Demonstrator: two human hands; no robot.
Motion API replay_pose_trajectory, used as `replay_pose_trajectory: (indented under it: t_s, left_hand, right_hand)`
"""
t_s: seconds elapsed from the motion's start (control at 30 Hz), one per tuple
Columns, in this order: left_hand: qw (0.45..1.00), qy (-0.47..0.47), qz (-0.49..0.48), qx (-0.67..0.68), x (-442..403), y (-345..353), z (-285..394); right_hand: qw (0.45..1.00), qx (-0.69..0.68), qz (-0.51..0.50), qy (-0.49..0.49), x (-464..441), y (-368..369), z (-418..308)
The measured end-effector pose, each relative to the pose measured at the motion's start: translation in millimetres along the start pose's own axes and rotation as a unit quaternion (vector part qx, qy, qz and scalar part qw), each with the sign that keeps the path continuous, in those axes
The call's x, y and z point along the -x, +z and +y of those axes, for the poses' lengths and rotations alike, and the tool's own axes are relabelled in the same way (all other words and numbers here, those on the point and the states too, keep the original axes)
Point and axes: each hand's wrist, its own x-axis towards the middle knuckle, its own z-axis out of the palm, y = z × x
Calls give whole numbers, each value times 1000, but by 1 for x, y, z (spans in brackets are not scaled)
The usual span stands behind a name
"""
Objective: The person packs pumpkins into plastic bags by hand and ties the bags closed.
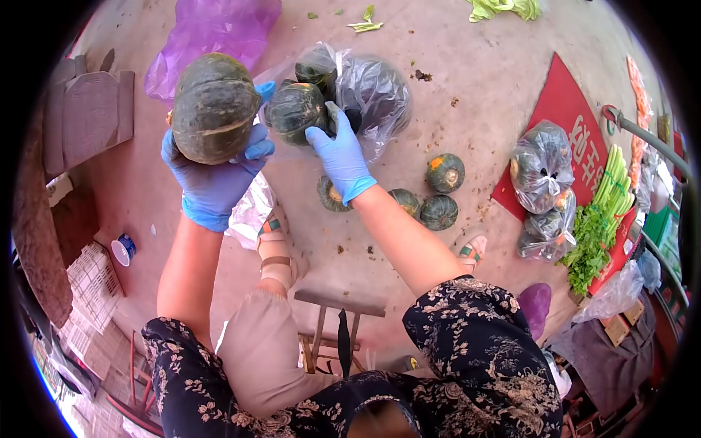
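In my left hand [219, 171], gloved in blue, I hold a large dark green pumpkin [214, 109] off the ground, fingers wrapped round its side and underside. My right hand [340, 157], also gloved, is at the near edge of a clear plastic bag [376, 95]. Its thumb and fingers appear to grip the film, though the exact grip is partly hidden. Inside the bag's mouth sit dark green pumpkins, one of them [298, 113] right beside my right thumb. Several smaller pumpkins [445, 173] lie on the ground right of and below that hand.
A purple plastic bag [212, 36] lies behind the held pumpkin. Bagged pumpkins [542, 168] rest on a red sheet [558, 95] at right, beside leafy celery [602, 219]. A small wooden stool [339, 303] stands below me. A white crate [95, 285] is at left.
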Motion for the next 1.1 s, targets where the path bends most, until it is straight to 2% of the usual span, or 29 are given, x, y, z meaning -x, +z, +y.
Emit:
replay_pose_trajectory:
  t_s: [0.1, 0.23, 0.27, 0.37, 0.4, 0.5, 0.63, 0.73, 0.83, 0.87, 0.9, 0.97, 1.0, 1.03, 1.1]
  left_hand:
    - [999, 7, 25, -33, -1, 4, 2]
    - [993, 27, 86, -72, 2, 3, 0]
    - [992, 31, 96, -78, 3, 3, -1]
    - [991, 39, 92, -90, 4, 3, -1]
    - [991, 42, 86, -93, 4, 2, 0]
    - [998, 23, 21, -53, 4, -17, 8]
    - [999, 5, -45, 22, 2, -28, 6]
    - [999, 10, -26, 46, 1, -22, 4]
    - [1000, -8, 24, 16, 4, -16, 11]
    - [1000, -9, 12, -11, 6, -21, 14]
    - [999, -9, -1, -38, 8, -26, 16]
    - [997, 4, 11, -74, 13, -57, 21]
    - [996, 1, 28, -87, 17, -65, 20]
    - [994, -2, 42, -100, 21, -67, 20]
    - [996, 14, -1, -83, 27, -66, 18]
  right_hand:
    - [998, 56, -9, -18, 31, -7, -28]
    - [952, 146, -60, -264, 45, -5, -53]
    - [948, 157, -56, -271, 45, -1, -57]
    - [907, 303, -57, -285, 38, 14, -46]
    - [894, 297, -58, -331, 37, 18, -45]
    - [911, 262, -149, -283, 36, 25, -38]
    - [934, 91, -133, -319, 28, 22, -39]
    - [955, 57, -167, -237, 27, 15, -44]
    - [980, 20, -156, -123, 25, 19, -52]
    - [983, 61, -141, -99, 24, 20, -58]
    - [986, 10, -125, -106, 21, 27, -52]
    - [982, 131, -61, -121, 26, 36, -80]
    - [975, 172, -34, -140, 21, 41, -71]
    - [962, 197, -38, -188, 19, 42, -69]
    - [965, 179, -71, -178, 17, 46, -61]
